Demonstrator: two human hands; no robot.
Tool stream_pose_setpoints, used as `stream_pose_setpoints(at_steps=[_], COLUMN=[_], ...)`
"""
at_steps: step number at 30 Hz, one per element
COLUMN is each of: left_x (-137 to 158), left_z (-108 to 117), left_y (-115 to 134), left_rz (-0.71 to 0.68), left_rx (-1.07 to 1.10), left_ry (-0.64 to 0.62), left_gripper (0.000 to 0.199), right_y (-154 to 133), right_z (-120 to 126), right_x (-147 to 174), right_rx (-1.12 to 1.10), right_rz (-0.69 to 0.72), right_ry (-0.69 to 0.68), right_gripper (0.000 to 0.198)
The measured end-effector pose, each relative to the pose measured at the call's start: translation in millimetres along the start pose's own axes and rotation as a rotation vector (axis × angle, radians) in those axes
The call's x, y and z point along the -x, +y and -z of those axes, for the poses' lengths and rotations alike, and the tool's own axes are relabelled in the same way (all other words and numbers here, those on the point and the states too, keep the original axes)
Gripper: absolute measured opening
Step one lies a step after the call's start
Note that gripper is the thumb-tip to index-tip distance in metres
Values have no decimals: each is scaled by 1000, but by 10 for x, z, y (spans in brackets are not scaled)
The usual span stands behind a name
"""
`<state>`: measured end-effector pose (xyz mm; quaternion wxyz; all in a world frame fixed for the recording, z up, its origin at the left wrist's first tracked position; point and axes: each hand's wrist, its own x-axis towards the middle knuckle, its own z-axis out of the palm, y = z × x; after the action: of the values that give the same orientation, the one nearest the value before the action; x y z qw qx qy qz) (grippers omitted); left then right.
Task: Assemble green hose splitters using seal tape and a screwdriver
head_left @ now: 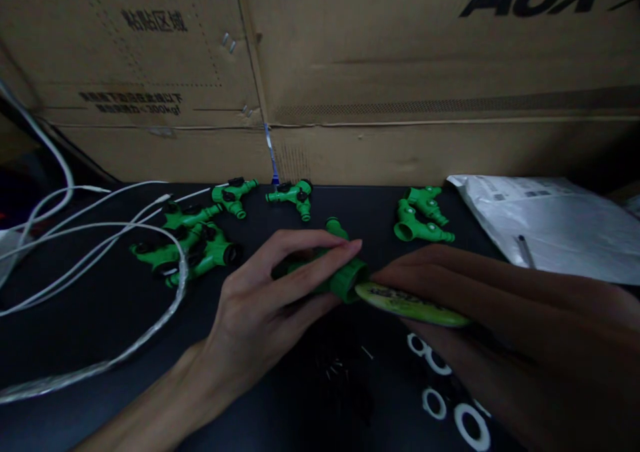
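Note:
My left hand (290, 289) is closed around a green plastic Y-shaped hose connector (345, 279), its wide threaded mouth facing right. Between the fingers and thumb of my right hand (480, 305) is a slim yellow-green printed object (410, 303); its kind is not clear. Its tip meets or nearly meets the rim of the connector's mouth. My right palm and the far end of that object are in shadow. Below my right hand lie several white ring washers (471, 427), partly covered by it. Small dark parts with pale pins (337, 370) lie below my hands.
Several green connectors with black valves (200, 249) lie at the left, two more (425, 222) at the right. White cables (145, 335) loop over the left side. A white plastic mailer (565, 232) with a pen (525, 251) lies right. A large cardboard box (350, 59) stands behind.

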<state>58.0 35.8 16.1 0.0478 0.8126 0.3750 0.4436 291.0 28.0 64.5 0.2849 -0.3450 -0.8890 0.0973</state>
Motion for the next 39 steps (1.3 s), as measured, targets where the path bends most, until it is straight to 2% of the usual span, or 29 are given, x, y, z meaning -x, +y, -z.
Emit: stream_pose_setpoints(at_steps=[6,11,22,28,33,36,39], left_x=[6,-4,0,11,32,27,28], left_z=[8,5,15,41,50,52,55], left_y=[0,10,-12,7,21,28,20], left_rz=[32,21,54,60,38,25,54], left_rx=[-9,7,21,8,-3,-7,-14], left_ry=[-3,-34,-36,-8,49,75,93], left_gripper=[35,33,35,38,40,35,33], right_y=[-25,-23,-107,-133,-67,-61,-109], right_z=[7,30,-23,-124,-219,-305,-369], right_x=[-66,-95,-131,-75,4,61,97], right_rx=[-61,-40,70,87,357,473,566], right_rz=[-21,-18,19,61,279,279,241], right_ry=[-1,-33,10,129,316,375,378], right_gripper=[22,25,33,40,35,29,25])
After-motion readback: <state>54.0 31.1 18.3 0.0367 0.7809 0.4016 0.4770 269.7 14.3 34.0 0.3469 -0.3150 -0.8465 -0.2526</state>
